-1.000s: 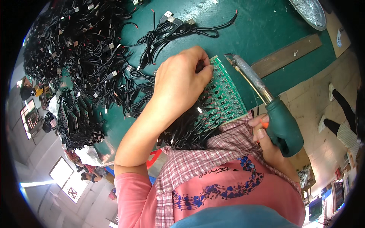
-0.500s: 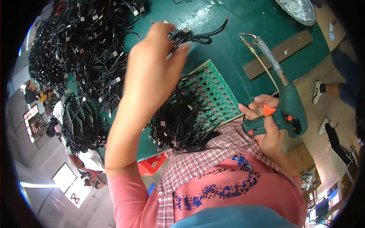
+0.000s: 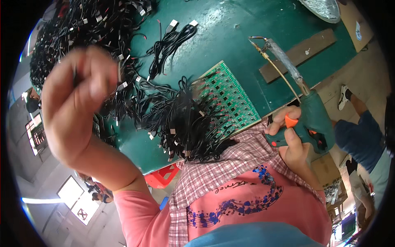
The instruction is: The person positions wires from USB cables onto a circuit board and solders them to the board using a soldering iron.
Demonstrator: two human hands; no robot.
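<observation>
My left hand (image 3: 80, 88) is raised over the left side of the bench, in front of a big heap of black USB cables (image 3: 98, 24). Its fingers look curled but are blurred, and whether anything is in them cannot be made out. My right hand (image 3: 294, 144) grips a green soldering gun (image 3: 317, 115) with an orange trigger, its tip pointing up over the bench. Between the hands lies a green circuit board panel (image 3: 234, 99), with many black cables (image 3: 185, 127) bunched on its left part. A few folded cables with metal plugs (image 3: 170, 43) lie beyond it.
A dark flat bar (image 3: 298, 55) lies behind the soldering gun's tip on the green bench (image 3: 222, 41). At the far right stands a round metal dish (image 3: 325, 10). A red stool (image 3: 162, 177) is below the bench edge, and a person's leg (image 3: 356, 131) shows at right.
My left hand has swung left and nearer, away from the cables it was at, which now lie on the bench. The soldering gun's tip has shifted slightly left.
</observation>
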